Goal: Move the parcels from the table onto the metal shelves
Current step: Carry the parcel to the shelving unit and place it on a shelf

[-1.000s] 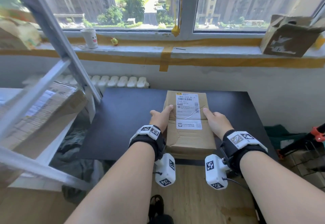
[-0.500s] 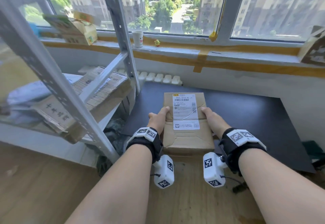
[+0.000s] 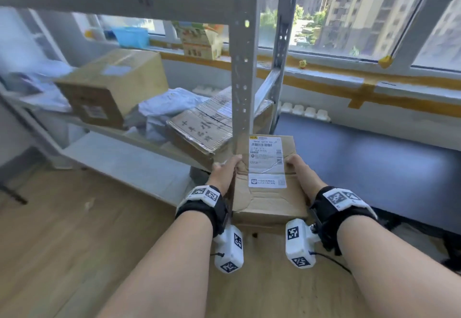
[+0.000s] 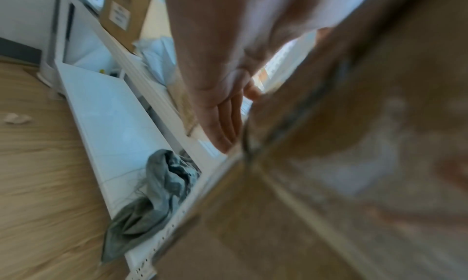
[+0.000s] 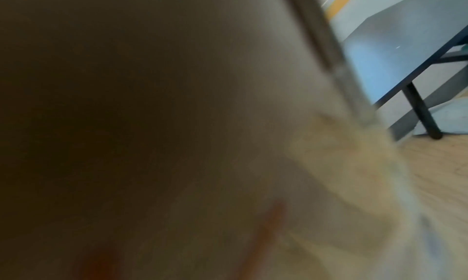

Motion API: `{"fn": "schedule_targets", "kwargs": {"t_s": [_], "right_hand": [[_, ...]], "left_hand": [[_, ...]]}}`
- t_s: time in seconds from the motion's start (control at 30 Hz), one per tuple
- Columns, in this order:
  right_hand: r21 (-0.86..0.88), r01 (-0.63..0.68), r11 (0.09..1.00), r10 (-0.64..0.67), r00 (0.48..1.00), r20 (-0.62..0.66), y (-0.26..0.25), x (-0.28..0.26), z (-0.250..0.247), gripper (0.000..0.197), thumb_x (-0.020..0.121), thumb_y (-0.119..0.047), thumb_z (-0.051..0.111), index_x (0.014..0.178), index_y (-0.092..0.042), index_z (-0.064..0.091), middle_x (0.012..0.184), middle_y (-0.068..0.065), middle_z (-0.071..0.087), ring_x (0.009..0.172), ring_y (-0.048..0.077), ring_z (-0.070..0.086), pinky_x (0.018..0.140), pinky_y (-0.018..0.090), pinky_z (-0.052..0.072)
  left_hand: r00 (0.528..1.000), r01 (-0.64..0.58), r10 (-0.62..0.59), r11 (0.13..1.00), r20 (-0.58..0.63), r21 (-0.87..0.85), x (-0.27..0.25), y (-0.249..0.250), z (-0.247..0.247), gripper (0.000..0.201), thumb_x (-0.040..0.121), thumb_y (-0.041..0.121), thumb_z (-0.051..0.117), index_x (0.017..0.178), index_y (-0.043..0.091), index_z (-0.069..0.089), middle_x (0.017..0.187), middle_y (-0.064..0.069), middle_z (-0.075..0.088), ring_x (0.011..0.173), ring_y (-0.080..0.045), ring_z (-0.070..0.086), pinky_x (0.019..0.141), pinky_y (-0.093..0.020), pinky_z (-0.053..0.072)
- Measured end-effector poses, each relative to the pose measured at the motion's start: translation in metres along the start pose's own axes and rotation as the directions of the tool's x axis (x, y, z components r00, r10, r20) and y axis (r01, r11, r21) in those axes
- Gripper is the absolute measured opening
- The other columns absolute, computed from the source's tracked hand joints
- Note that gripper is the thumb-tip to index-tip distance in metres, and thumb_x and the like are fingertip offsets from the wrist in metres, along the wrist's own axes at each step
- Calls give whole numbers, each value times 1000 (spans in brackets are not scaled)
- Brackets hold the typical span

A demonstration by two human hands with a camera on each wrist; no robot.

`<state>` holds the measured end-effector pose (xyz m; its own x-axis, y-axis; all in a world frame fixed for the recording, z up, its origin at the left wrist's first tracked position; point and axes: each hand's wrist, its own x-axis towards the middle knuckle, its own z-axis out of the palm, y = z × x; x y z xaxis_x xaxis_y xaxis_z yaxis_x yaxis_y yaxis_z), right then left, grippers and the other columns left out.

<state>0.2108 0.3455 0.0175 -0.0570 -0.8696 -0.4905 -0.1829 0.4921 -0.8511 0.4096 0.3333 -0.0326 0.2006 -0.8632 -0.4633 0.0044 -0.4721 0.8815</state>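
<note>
The parcel (image 3: pixel 267 180), a brown cardboard box with a white shipping label on top, is held in the air between both hands, in front of the metal shelves (image 3: pixel 243 68) and just beside their near upright post. The left hand (image 3: pixel 224 171) lies along the parcel's left side with its thumb hooked over the top edge; in the left wrist view its fingers (image 4: pixel 222 124) run straight and flat along the cardboard, pressing rather than curling round it. The right hand (image 3: pixel 300 171) clamps the parcel's right side in the same way, thumb on top; its fingers are hidden behind the box, and the right wrist view is filled with blurred cardboard, so how they lie cannot be told. To the right of the parcel stands the dark table (image 3: pixel 374 163), and the parcel is off its surface, over the wooden floor (image 3: pixel 62 230). To the left of the parcel, on the middle shelf, lie a flat taped box (image 3: pixel 207 123), a white plastic mailer (image 3: pixel 169 104) and a bigger box (image 3: pixel 112 85).
</note>
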Motion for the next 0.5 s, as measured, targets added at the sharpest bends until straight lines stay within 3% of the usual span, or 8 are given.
{"fn": "schedule_targets", "kwargs": {"t_s": [0.07, 0.13, 0.17, 0.27, 0.33, 0.4, 0.43, 0.5], "right_hand": [[20, -11, 1000, 9, 997, 75, -11, -15, 30, 49, 78, -52, 51, 105, -13, 64, 96, 15, 70, 84, 32, 62, 80, 41, 47], [69, -30, 997, 19, 988, 152, -25, -26, 57, 43, 73, -51, 56, 95, -14, 58, 89, 13, 66, 85, 32, 59, 84, 42, 46], [90, -24, 996, 7, 983, 184, -33, -31, 68, 38, 76, -47, 57, 93, -14, 55, 87, 12, 63, 84, 32, 58, 85, 42, 45], [97, 51, 994, -75, 964, 254, -64, -49, 106, 28, 81, -42, 60, 92, -16, 58, 85, 8, 62, 78, 27, 60, 75, 37, 50], [69, 120, 990, -135, 949, 284, -91, -61, 130, 28, 83, -46, 59, 89, -19, 60, 83, 6, 64, 74, 25, 62, 67, 34, 51], [61, 179, 982, -189, 929, 319, -121, -73, 151, 29, 84, -48, 58, 91, -19, 59, 85, 6, 64, 74, 23, 62, 66, 34, 51], [64, 209, 976, -218, 917, 333, -137, -78, 161, 31, 84, -49, 57, 93, -19, 59, 86, 6, 64, 75, 23, 62, 67, 34, 51], [76, 275, 958, -284, 895, 344, -171, -89, 178, 35, 86, -51, 55, 94, -17, 59, 87, 7, 63, 77, 23, 61, 66, 34, 50]], "left_hand": [[1000, 0, 0, 999, -5, -40, -22, 10, -41, 91, 43, 70, 71, 105, 4, 64, 89, -12, 73, 76, -26, 69, 76, -37, 57], [1000, -1, 1, 996, 1, -89, -48, 24, -81, 50, 63, 58, 66, 81, 11, 64, 56, -2, 65, 50, -19, 57, 50, -20, 46], [1000, -2, 0, 993, -14, -121, -55, 29, -99, 38, 73, 53, 63, 76, 15, 61, 49, 1, 61, 47, -17, 52, 46, -17, 41], [997, -70, 64, 979, -37, -191, -64, 49, -153, 39, 81, 55, 59, 84, 17, 62, 68, -4, 64, 60, -20, 57, 57, -21, 45], [990, -141, 131, 965, -58, -222, -72, 70, -184, 47, 68, 61, 64, 85, 17, 64, 74, -4, 66, 67, -21, 61, 66, -26, 45], [973, -230, 213, 938, -92, -260, -79, 94, -214, 55, 51, 62, 67, 82, 16, 64, 81, -9, 64, 72, -21, 57, 68, -29, 41], [962, -271, 252, 928, -106, -255, -86, 108, -227, 55, 52, 60, 68, 84, 16, 65, 90, -13, 63, 78, -23, 58, 70, -30, 42], [933, -359, 339, 904, -125, -233, -95, 138, -251, 43, 72, 53, 63, 90, 14, 68, 95, -13, 69, 73, -24, 68, 68, -27, 50]]}}
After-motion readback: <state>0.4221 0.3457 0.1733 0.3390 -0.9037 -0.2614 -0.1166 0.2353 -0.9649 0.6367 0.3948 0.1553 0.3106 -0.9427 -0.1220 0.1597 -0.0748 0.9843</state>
